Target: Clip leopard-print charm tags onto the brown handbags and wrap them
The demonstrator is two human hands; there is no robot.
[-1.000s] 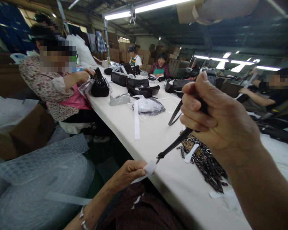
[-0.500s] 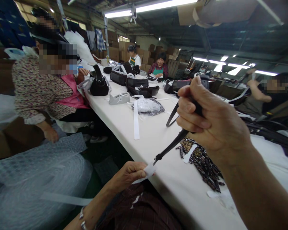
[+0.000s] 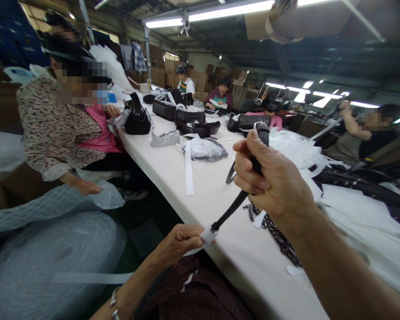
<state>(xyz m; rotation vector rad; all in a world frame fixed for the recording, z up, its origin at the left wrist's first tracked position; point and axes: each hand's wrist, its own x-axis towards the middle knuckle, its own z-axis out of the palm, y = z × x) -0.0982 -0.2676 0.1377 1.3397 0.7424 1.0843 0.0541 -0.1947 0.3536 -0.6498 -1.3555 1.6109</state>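
Observation:
My right hand (image 3: 270, 173) is closed around a black strap (image 3: 231, 209), probably leather, raised above the table. Its buckle end sticks up past my thumb, and a loop hangs behind my fingers. The strap's lower end slants down to a white strip (image 3: 208, 236), which my left hand (image 3: 180, 238) pinches between thumb and fingers at the table's near edge. A metal fitting on that end meets the strip. Another long white strip (image 3: 96, 278) extends leftward from beneath my left forearm. Chains (image 3: 276, 235) lie on the table below my right wrist.
The white table (image 3: 173, 182) bears a grey tape dispenser (image 3: 165, 138), a plastic-wrapped bundle (image 3: 205, 149) and several black handbags (image 3: 136, 120). A bubble-wrap roll (image 3: 63, 253) stands at left beside a seated co-worker (image 3: 63, 129). White sheets (image 3: 356, 231) and black straps fill the right.
My right hand has moved left and slightly down with the strap, bringing its lower end onto the white strip. The co-worker's hand at left has shifted right with the bubble wrap.

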